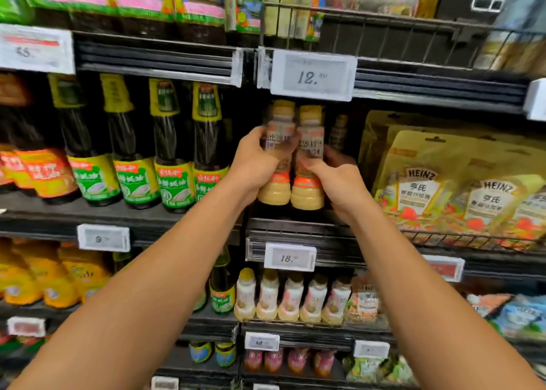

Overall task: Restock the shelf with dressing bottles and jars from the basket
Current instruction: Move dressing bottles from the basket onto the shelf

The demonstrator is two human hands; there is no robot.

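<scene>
Two pale cream dressing bottles, waisted plastic with tan caps and orange-white labels, sit side by side at frame centre: left bottle (pixel 276 156), right bottle (pixel 308 159). Both are upright, touching each other, bases at the front lip of the dark metal shelf (pixel 298 224); whether they rest on it is unclear due to blur. Left hand (pixel 254 165) wraps the left bottle's waist, fingers curled closed around it. Right hand (pixel 336 180) grips the right bottle from its right side, fingers closed on the label. A darker small bottle (pixel 338 132) stands behind, right of the pair. White price tag reading 12 (pixel 313 75) hangs above; tag reading 18 (pixel 290 258) below. Left of centre: a row of dark glass sauce bottles with green-yellow labels (pixel 174 153). Right: glossy gold Heinz pouches (pixel 437 183). Lower centre: a row of similar pale bottles (pixel 292 298).
</scene>
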